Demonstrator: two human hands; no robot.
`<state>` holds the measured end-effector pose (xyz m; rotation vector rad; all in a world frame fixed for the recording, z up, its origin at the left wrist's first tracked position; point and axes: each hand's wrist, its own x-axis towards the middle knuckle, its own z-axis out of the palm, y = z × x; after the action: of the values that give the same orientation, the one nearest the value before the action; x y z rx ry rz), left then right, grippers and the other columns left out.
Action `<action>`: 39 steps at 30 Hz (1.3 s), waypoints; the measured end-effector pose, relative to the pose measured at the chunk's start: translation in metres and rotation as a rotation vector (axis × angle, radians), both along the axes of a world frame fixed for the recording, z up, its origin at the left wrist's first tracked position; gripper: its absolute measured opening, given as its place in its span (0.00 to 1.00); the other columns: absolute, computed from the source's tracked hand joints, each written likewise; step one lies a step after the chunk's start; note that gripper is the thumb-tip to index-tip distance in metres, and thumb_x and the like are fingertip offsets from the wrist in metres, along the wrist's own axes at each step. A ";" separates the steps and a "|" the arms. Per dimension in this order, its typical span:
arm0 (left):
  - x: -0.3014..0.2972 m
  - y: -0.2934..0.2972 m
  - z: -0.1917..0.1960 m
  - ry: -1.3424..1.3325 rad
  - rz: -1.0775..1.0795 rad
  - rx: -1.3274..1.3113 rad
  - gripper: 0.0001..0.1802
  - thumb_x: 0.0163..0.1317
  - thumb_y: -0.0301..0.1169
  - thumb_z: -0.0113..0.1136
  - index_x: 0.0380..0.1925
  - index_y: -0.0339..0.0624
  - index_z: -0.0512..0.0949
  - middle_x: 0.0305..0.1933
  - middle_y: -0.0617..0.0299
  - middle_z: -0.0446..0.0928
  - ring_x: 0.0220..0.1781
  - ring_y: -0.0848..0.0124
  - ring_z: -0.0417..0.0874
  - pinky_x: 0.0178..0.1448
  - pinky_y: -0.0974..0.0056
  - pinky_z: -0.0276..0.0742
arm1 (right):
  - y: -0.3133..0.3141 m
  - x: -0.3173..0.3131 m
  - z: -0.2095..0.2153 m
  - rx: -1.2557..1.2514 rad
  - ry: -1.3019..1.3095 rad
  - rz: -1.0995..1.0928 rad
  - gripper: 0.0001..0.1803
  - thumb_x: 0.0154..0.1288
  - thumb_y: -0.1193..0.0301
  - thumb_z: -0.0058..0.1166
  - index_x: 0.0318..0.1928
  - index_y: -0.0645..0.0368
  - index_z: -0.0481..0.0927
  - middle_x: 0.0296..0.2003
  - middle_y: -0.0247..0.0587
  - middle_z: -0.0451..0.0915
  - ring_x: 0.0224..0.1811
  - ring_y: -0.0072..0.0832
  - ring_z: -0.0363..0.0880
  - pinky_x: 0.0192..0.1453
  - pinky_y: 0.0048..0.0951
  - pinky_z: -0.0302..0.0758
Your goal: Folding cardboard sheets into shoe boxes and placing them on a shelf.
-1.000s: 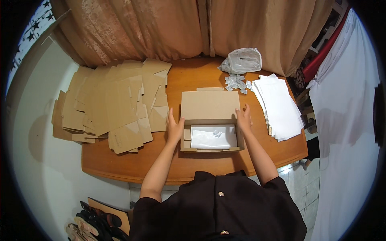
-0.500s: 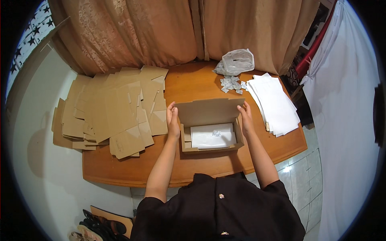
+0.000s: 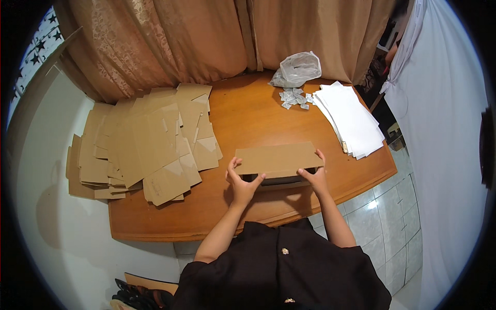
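In the head view, a cardboard box (image 3: 277, 159) sits near the close edge of the wooden table (image 3: 243, 116), its lid (image 3: 268, 154) almost down and hiding whatever lies inside. The left hand (image 3: 243, 185) and right hand (image 3: 316, 176) each grip one end of the lid. What the plastic bag (image 3: 297, 70) holds is hard to make out; the shoes (image 3: 142, 298) are cut off below.

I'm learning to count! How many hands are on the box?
2. The left hand is at the left end of the box, and the right hand is at its right end. No other hand shows on it.
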<state>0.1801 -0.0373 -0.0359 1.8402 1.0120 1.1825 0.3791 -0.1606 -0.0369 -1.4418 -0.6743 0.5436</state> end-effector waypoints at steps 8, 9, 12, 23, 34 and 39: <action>-0.025 -0.005 -0.043 0.310 -0.060 -0.008 0.51 0.36 0.46 0.76 0.59 0.44 0.60 0.58 0.55 0.68 0.65 0.62 0.64 0.68 0.42 0.38 | -0.022 -0.002 -0.030 -0.493 -0.461 -0.127 0.56 0.31 0.47 0.72 0.64 0.45 0.59 0.68 0.42 0.55 0.72 0.43 0.46 0.63 0.73 0.29; -0.024 -0.005 -0.045 0.324 -0.040 0.030 0.49 0.36 0.46 0.76 0.58 0.45 0.61 0.59 0.55 0.67 0.66 0.62 0.62 0.68 0.42 0.37 | -0.021 -0.002 -0.030 -0.507 -0.479 -0.129 0.57 0.30 0.47 0.72 0.64 0.45 0.59 0.68 0.41 0.55 0.72 0.43 0.47 0.63 0.72 0.30; -0.023 -0.006 -0.046 0.335 -0.030 0.068 0.45 0.36 0.45 0.76 0.56 0.46 0.64 0.60 0.55 0.67 0.68 0.61 0.60 0.68 0.42 0.37 | -0.023 0.000 -0.032 -0.506 -0.484 -0.130 0.56 0.30 0.47 0.73 0.63 0.45 0.61 0.68 0.39 0.56 0.71 0.42 0.48 0.64 0.71 0.31; -0.030 -0.003 -0.055 0.352 -0.144 0.153 0.24 0.44 0.44 0.71 0.44 0.54 0.81 0.58 0.61 0.70 0.68 0.61 0.61 0.66 0.41 0.39 | -0.033 -0.010 -0.058 -0.233 -0.544 -0.286 0.37 0.38 0.55 0.72 0.51 0.55 0.75 0.59 0.47 0.69 0.64 0.44 0.62 0.66 0.49 0.51; -0.039 0.006 -0.063 0.390 -0.136 0.383 0.14 0.50 0.45 0.65 0.39 0.61 0.84 0.49 0.70 0.78 0.62 0.66 0.69 0.64 0.43 0.41 | -0.027 0.021 -0.042 -0.368 -0.823 -0.199 0.16 0.56 0.67 0.55 0.45 0.57 0.78 0.54 0.48 0.73 0.57 0.43 0.69 0.60 0.41 0.59; -0.039 0.010 -0.058 0.390 -0.160 0.392 0.15 0.49 0.46 0.66 0.37 0.61 0.84 0.49 0.71 0.79 0.61 0.67 0.70 0.63 0.46 0.40 | 0.021 0.040 -0.014 -0.364 -0.891 -0.328 0.27 0.54 0.63 0.56 0.56 0.52 0.70 0.59 0.45 0.68 0.64 0.43 0.61 0.66 0.53 0.51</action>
<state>0.1411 -0.0272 -0.0936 2.4835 0.8539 0.9959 0.4191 -0.1401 -0.0505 -2.1028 -1.0287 -0.2926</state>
